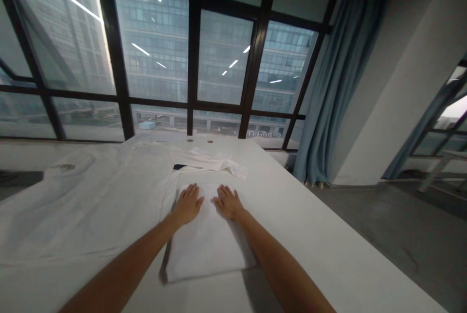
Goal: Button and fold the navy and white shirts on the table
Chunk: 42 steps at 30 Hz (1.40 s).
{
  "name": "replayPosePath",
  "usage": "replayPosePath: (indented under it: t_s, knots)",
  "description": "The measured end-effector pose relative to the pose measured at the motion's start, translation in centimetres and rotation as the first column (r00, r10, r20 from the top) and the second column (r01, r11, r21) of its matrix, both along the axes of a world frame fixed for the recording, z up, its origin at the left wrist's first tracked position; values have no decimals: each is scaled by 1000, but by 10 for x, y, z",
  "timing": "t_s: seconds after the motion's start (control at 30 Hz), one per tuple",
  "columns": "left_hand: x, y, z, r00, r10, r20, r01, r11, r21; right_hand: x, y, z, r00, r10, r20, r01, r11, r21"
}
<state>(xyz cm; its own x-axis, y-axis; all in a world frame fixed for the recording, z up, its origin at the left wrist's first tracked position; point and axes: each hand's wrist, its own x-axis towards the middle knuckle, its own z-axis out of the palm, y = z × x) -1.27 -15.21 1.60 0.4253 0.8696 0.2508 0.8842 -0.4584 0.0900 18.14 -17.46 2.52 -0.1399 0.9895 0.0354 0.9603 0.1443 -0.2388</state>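
A folded white cloth (209,250) lies on the white table (292,206), in front of the camera. On its far left part rests my left hand (188,203), palm down with the fingers spread. My right hand (228,202) lies flat on the far right part of the same cloth, its fingers apart. Beyond both hands a loose white garment (207,161) is spread with a crumpled end to the right. A small dark patch (179,167) shows beside it.
Thin, clear-looking plastic sheeting (95,206) covers the table's left side. Two small round discs (210,142) sit at the far edge. Windows stand behind the table, with a blue curtain (335,94) and a pillar at the right.
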Motion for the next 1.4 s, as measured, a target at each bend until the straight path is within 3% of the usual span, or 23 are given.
replayPosePath:
  t_s: [0.1,0.2,0.3,0.53,0.73,0.8,0.9,0.97,1.03,1.13,1.4]
  knots:
    - [-5,-42,1,993,-116,22,115,993,34,-4,-26,3,999,12,34,-14,998,66]
    - [-13,-85,-7,961,-274,36,275,961,-39,-11,-57,0,998,64,22,-65,996,61]
    - [-23,-109,-18,950,-308,50,312,944,-109,-16,-78,-8,993,112,-20,-112,993,33]
    - [-51,-119,-27,939,-336,73,341,937,-78,-11,-79,-15,986,161,-39,-158,985,72]
    - [-62,-129,-19,936,-344,71,351,925,-144,23,-63,3,966,260,8,-260,965,31]
    - [-60,-130,-17,942,-331,61,337,926,-170,16,-66,8,981,188,52,-189,981,30]
    - [-58,-129,-16,939,-337,68,343,925,-162,-19,-84,5,999,5,49,-9,997,73]
    - [-58,-129,-18,935,-345,87,354,925,-136,-39,-99,-1,999,-21,24,20,997,68]
    - [-61,-127,-20,935,-339,105,351,928,-127,-41,-111,-6,1000,11,22,-12,999,49]
    - [-64,-126,-23,937,-329,115,343,927,-151,-4,-118,-8,999,21,32,-21,1000,9]
    - [-66,-124,-27,926,-356,122,373,913,-165,177,-85,-16,972,-210,110,209,978,24]
